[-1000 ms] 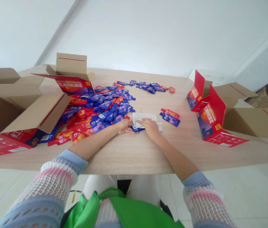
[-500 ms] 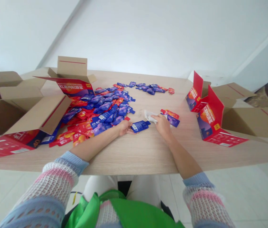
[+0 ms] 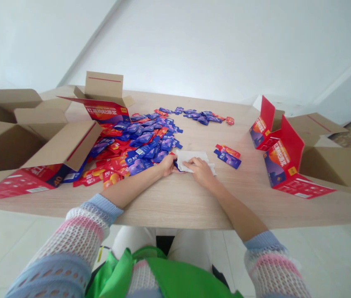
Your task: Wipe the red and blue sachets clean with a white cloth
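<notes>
My left hand [image 3: 166, 164] pinches the end of a blue pouch [image 3: 177, 166] lying on the wooden table [image 3: 175, 198]. A white cloth [image 3: 190, 157] covers most of that pouch, and my right hand [image 3: 200, 170] presses the cloth down on it with curled fingers. A big heap of blue and red pouches [image 3: 134, 145] spreads out just left of my left hand. Two pouches, one red and one blue [image 3: 228, 155], lie side by side to the right of the cloth.
Open cardboard boxes with red printed flaps [image 3: 38, 140] stand at the left, and another [image 3: 105, 99] behind the heap. Two red cartons [image 3: 282, 155] and more brown boxes [image 3: 333, 153] are at the right. A small cluster of pouches [image 3: 202, 116] lies at the far side.
Half a second ago my right hand had slid the cloth right, baring the blue pouch. Now the cloth is back over the pouch under my right hand. The left hand kept its hold.
</notes>
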`<move>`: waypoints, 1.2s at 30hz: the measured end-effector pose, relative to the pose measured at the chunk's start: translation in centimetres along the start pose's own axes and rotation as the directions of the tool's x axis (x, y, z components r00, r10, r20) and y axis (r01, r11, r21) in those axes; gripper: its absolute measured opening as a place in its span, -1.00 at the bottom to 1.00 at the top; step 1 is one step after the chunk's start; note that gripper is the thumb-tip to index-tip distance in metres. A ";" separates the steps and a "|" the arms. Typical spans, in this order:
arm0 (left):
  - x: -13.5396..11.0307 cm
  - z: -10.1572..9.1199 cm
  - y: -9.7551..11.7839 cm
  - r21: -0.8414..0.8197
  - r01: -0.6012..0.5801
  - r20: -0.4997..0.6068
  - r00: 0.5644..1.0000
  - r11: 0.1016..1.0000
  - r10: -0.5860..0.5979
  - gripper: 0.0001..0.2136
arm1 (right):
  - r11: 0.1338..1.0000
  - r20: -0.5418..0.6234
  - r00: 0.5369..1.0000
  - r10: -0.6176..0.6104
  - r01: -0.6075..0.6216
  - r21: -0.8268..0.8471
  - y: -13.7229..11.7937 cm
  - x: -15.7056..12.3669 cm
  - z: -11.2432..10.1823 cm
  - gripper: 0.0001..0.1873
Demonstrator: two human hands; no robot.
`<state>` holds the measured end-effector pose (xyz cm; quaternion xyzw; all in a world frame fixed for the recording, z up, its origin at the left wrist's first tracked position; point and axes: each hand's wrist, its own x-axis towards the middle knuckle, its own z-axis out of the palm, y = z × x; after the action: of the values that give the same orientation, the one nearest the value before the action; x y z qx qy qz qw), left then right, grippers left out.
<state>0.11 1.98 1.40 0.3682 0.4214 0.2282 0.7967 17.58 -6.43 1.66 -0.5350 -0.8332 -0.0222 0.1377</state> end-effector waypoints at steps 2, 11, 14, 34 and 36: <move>0.2 0.1 0.0 0.011 -0.016 -0.043 0.999 1.000 0.016 -0.72 | 0.999 0.002 0.999 -0.045 0.045 0.020 -0.2 0.0 -0.1 -0.38; -0.8 0.5 0.4 0.057 -0.019 0.004 1.000 0.998 0.019 -0.72 | 0.976 0.112 0.983 -0.145 0.123 0.182 1.5 -0.1 -1.1 -0.30; -0.9 0.4 0.5 0.086 -0.026 0.085 0.996 0.996 0.018 -0.62 | 0.978 0.172 0.977 -0.129 0.097 0.183 2.9 -0.3 -1.6 -0.34; -0.1 -0.8 0.2 0.007 -0.029 0.238 0.971 1.000 0.026 -0.34 | 0.952 -0.065 0.951 0.303 -0.305 -0.032 7.3 -1.1 -0.5 -0.32; 0.2 -0.9 0.1 0.019 -0.034 0.240 0.970 0.999 0.028 -0.31 | 0.954 -0.149 0.943 0.298 -0.299 0.012 7.1 -1.1 -0.7 -0.32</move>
<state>-0.54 2.54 0.99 0.4088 0.3189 0.1895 0.8338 24.58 -4.51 1.25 -0.6526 -0.7298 -0.0454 0.1987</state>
